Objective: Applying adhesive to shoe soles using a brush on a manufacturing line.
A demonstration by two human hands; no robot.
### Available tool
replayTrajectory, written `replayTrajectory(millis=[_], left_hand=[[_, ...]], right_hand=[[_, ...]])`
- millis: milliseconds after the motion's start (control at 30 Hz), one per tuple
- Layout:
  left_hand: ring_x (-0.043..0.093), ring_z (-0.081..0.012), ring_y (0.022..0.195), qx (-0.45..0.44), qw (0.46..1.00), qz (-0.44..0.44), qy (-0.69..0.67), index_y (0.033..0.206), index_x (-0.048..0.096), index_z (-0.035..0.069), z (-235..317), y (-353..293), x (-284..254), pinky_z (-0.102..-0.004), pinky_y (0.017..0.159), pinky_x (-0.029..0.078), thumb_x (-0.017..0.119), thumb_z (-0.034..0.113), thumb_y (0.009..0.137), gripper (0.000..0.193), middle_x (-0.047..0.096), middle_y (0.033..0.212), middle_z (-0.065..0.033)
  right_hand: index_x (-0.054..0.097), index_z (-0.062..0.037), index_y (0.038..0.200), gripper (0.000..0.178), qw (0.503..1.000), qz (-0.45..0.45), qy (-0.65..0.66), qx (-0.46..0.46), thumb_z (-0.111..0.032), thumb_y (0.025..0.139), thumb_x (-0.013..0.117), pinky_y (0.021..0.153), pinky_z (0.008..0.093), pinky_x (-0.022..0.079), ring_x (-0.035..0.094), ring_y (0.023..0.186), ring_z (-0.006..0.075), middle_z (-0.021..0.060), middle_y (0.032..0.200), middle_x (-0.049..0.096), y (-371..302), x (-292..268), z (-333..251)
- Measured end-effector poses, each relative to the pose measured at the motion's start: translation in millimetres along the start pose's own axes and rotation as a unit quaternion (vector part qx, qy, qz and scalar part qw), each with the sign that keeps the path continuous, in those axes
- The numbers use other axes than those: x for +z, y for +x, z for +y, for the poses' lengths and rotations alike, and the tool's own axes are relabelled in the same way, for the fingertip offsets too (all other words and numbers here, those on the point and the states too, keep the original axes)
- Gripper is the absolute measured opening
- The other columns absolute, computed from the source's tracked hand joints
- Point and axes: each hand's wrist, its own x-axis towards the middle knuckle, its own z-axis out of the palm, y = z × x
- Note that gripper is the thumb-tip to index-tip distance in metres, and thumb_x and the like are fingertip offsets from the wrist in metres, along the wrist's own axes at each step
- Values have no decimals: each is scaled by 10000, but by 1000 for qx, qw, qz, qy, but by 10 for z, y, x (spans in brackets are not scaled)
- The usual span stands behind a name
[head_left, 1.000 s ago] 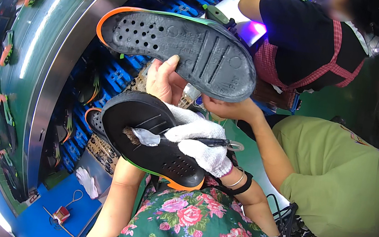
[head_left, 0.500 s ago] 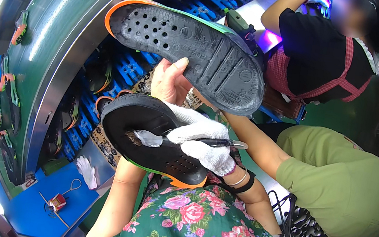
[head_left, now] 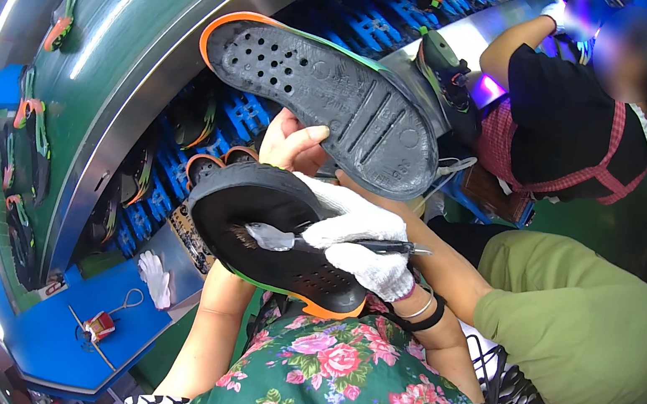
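My bare left hand (head_left: 290,144) is closed on a black shoe sole (head_left: 318,100) with an orange and green rim, its thumb over the near edge. Small round holes fill one end of that sole, and long grooves cross the other. Below it, a second sole (head_left: 224,201) hides my left wrist; its dark hollow side faces up, and what supports it is hidden. In a white knit glove, my right hand (head_left: 359,246) grips a brush (head_left: 271,238). The bristles touch the lower sole's inner surface.
Soles and shoe parts ride on a curved green conveyor (head_left: 129,11) at left. A blue table (head_left: 56,337) bears a white glove (head_left: 156,277) and a small red-labelled container (head_left: 99,325). A co-worker's green sleeve (head_left: 576,318) and bare arm are close at right; another person (head_left: 563,130) works beyond.
The whole view has shifted slightly right. The upper sole has tilted a little, its grooved end lower. The brush stays at about the same spot on the lower sole.
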Motion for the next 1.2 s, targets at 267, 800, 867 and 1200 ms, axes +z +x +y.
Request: replayTrajectory(millis=[267, 800, 867, 1200], left_hand=[[539, -256, 1275, 28, 992, 13, 123, 1398, 438, -25, 399, -93, -496, -373, 1090, 405, 699, 31, 789, 665, 553, 1376, -149], [501, -240, 1336, 31, 991, -48, 125, 1463, 402, -46, 824, -531, -834, -368, 1162, 341, 695, 11, 710, 810, 541, 1417, -125], [506, -246, 1335, 13, 991, -76, 105, 1461, 401, -51, 879, -586, -899, -363, 1161, 344, 695, 25, 691, 828, 537, 1423, -137], [450, -277, 1392, 4, 983, -150, 108, 1485, 363, -89, 945, -725, -951, -368, 1187, 298, 713, 87, 653, 919, 476, 1491, -181]], right_hand=[[689, 87, 1019, 339, 991, 59, -118, -35, -172, 811, 628, 1051, 490, 461, 595, 1213, 419, 316, 1303, 594, -66, -172, 63], [511, 3, 1272, 393, 902, 292, -305, -92, -290, 1013, 467, 1072, 453, 450, 517, 1285, 332, 186, 1381, 510, -685, -793, 427], [485, 8, 1324, 439, 910, 278, -305, -34, -294, 1012, 418, 1125, 466, 408, 476, 1341, 335, 208, 1464, 452, -636, -736, 396], [506, 15, 1341, 446, 924, 317, -195, -84, -293, 1021, 459, 1143, 494, 365, 473, 1337, 327, 190, 1446, 495, -453, -732, 401]])
